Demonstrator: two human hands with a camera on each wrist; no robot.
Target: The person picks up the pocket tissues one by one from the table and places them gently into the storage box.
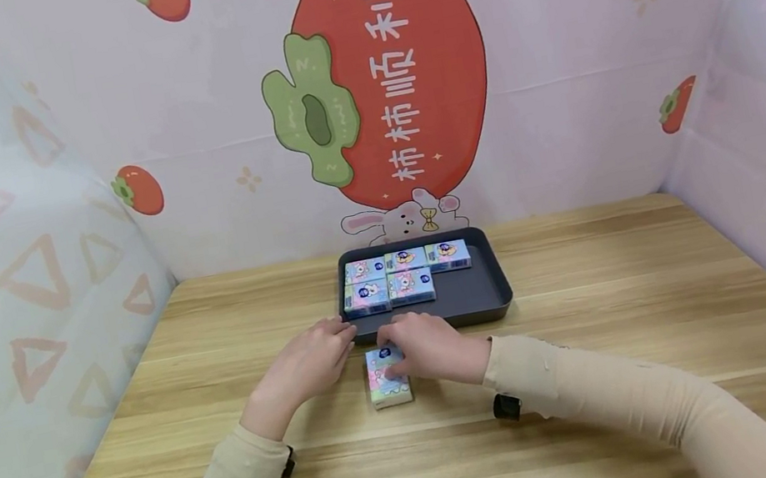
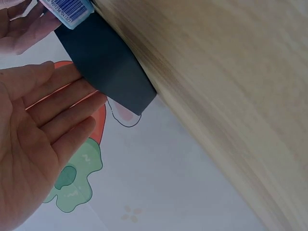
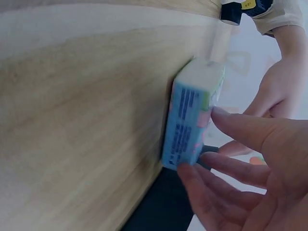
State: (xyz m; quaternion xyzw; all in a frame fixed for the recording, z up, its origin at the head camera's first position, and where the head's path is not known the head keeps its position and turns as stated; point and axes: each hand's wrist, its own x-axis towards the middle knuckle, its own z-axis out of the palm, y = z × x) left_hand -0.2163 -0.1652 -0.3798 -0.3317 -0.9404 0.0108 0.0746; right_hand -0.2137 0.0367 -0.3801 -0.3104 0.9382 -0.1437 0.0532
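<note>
A dark rectangular tray (image 1: 468, 294) holds several small pastel tissue packs (image 1: 367, 296) printed with cartoon figures. One more tissue pack (image 1: 390, 395) lies flat on the table in front of the tray. My right hand (image 1: 433, 346) holds this pack from above, its thumb on the printed face and its fingertips at the far end, as the right wrist view shows. The pack's side (image 3: 183, 127) with dark print faces that camera. My left hand (image 2: 45, 120) has its fingers extended, with the fingertips at the tray's near left corner.
The wooden table (image 1: 632, 273) runs back to a white cloth wall (image 1: 563, 133) with persimmon prints. In the tray, the packs sit in two rows toward the back and left; bare tray floor shows at the right and front.
</note>
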